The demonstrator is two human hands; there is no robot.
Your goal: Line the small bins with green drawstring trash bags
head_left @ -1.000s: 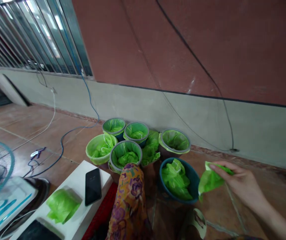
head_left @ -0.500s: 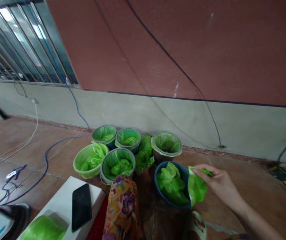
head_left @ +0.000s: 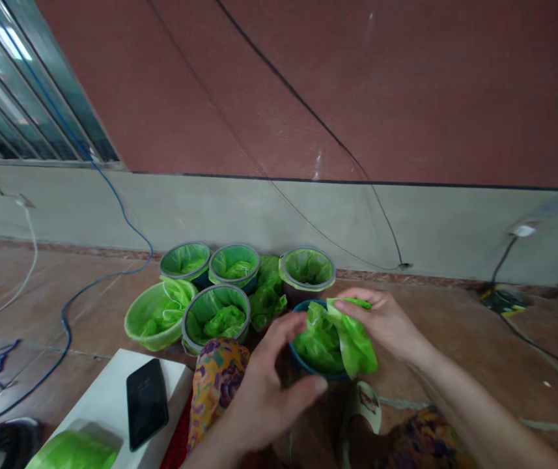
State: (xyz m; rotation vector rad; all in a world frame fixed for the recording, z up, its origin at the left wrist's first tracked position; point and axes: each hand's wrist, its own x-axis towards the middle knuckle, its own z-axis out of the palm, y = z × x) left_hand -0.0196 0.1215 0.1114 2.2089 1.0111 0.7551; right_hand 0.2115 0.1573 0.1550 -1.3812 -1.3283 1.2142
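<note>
My right hand [head_left: 381,322] is closed on a bright green plastic bag [head_left: 358,342], pinching its upper edge so that it hangs down. Behind that bag is a blue bin [head_left: 299,355] with more crumpled green plastic [head_left: 320,339] inside. My left hand [head_left: 279,387] reaches in at the bin's near left side, thumb and fingers spread apart, holding nothing. Its fingertips are close to the green plastic; whether they touch it I cannot tell.
Several bins lined with green bags, among them a grey-rimmed bin [head_left: 216,319], stand by the wall. A phone [head_left: 146,404] and green plastic [head_left: 73,449] lie on a white box [head_left: 107,391] at left. A blue cable [head_left: 66,319] crosses the floor.
My left hand has come into view beside the blue bin. My right hand has moved left with the green bag, now over the bin. The view has shifted to the right.
</note>
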